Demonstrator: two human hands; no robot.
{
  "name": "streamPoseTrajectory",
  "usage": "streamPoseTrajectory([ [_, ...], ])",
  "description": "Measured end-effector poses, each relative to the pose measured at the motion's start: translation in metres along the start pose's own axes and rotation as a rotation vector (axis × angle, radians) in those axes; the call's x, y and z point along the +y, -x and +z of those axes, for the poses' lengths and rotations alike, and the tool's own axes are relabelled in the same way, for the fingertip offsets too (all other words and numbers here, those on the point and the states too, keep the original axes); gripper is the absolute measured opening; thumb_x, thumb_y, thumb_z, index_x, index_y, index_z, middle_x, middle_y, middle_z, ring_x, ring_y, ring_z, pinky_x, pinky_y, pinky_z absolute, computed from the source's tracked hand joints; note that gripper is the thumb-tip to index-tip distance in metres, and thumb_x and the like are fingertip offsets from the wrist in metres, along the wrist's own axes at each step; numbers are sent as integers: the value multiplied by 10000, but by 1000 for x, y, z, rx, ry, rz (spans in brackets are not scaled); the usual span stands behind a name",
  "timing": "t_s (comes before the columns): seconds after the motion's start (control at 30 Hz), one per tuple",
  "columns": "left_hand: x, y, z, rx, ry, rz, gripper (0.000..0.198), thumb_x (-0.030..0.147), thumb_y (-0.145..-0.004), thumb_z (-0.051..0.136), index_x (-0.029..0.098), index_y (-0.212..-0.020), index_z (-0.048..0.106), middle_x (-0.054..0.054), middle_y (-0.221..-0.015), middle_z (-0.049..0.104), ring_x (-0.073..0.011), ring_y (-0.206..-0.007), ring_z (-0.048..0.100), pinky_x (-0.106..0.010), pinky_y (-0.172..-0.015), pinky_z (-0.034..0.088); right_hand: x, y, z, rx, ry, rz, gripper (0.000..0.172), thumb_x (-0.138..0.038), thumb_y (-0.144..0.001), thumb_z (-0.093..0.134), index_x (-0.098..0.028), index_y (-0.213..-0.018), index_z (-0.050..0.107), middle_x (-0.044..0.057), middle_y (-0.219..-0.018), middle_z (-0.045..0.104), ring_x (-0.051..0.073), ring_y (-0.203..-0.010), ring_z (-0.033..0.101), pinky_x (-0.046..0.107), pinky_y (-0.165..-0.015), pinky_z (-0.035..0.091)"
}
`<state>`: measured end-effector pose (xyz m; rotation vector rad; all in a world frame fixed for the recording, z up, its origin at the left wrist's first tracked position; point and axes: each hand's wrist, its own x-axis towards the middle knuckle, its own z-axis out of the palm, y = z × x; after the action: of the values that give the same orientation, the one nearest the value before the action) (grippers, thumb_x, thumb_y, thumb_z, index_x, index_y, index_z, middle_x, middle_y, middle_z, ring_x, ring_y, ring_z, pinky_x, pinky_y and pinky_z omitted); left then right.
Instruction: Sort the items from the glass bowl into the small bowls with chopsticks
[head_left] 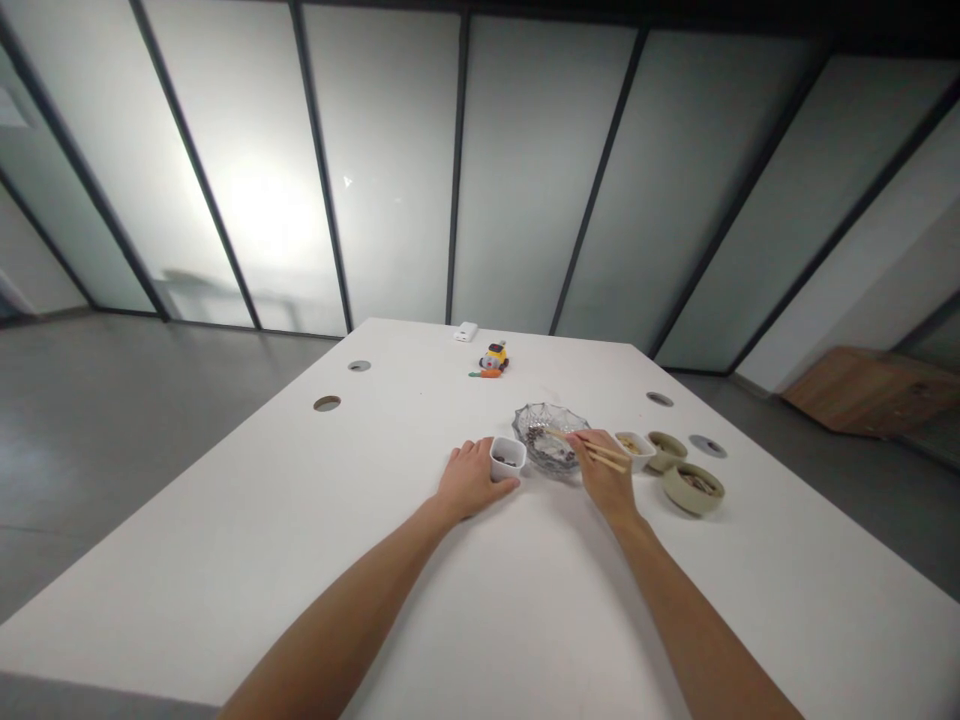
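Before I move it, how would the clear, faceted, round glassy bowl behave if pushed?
The bowl seems rigid, perhaps fragile, given its glassy look. Its wide, low shape suggests sliding, not tipping; small dark bits inside may shift.

Both forearms (375,590) forward, hands (469,480) apart

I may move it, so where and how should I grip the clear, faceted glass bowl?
Probably pinch the clear, faceted glass bowl by its far rim, coming from beyond it: that scalloped edge is unobstructed. The right hand, holding tan wooden chopsticks, covers the right side; the left hand holds a small white squarish cup at the near left.
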<state>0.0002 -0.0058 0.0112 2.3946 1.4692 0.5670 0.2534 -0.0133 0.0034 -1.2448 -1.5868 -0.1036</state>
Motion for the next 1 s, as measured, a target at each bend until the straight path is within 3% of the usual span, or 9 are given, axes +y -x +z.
streamPoseTrajectory([
  [0.77,-1,-1,2,7,-15,3,494,581,-878,664,215,-1199,578,-121,-1207,697,-334,-1182,620,-432,-995,457,-5,5,2,-13,31,-25,468,-594,-1024,506,-231,-833,732,77,-850,762,241,-818,689,400,-814,565],
  [1.0,0,0,1,7,-17,9,498,584,-888,652,214,-1213,576,-122,-1210,695,-332,-1179,621,-435,-1012,451,-3,3,-1,42,35,-7,464,-592,-1012,518,-234,-809,732,81,-830,768,247,-805,702,411,-798,572],
])
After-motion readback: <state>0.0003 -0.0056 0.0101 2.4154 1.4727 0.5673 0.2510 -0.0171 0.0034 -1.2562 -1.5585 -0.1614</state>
